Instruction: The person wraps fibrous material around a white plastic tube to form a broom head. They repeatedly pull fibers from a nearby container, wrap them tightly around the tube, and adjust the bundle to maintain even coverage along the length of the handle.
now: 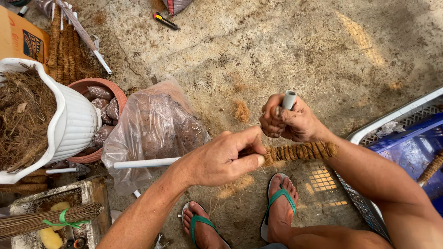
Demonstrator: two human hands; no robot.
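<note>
Currently: wrapping step, partly done. White pot (74,124) full of dry fibre is the landmark, at frame left. Just right of it lies a clear plastic bag (152,129) of brown husk. Further right, a white pipe (143,163) runs level, its far half already bound in coir (300,151). Left hand (221,159) is closed around the pipe where the bare section ends. Right hand (290,122), farthest from the pot, is clenched on a small grey spool (289,99) above the coir. Judgement: next turn needs taut cord and more fibre laid on bare pipe.
</note>
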